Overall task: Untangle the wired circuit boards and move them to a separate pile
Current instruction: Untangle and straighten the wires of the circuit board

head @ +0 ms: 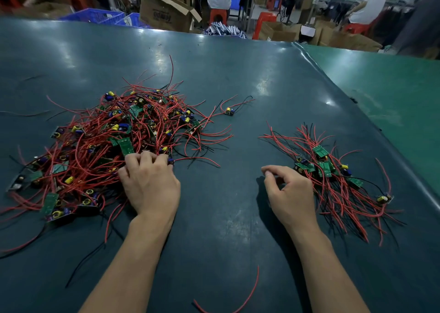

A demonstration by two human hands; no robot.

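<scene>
Tangled heap [114, 146] lies left, sorted pile [333, 182] right, one board [229, 111] seemingly apart behind.

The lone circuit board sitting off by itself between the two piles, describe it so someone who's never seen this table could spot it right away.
Start at the big tangled pile on the left of the dark table, then look past its upper right edge. A single small board lies there alone, carrying a yellow part, with red and black wires fanning toward the right. Unlike every other board, it belongs to neither pile.

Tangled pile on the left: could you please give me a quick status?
Left hand fingers dug into tangled pile. Right hand holds nothing, beside sorted pile. One stray board lies apart. Nothing blocking.
</scene>
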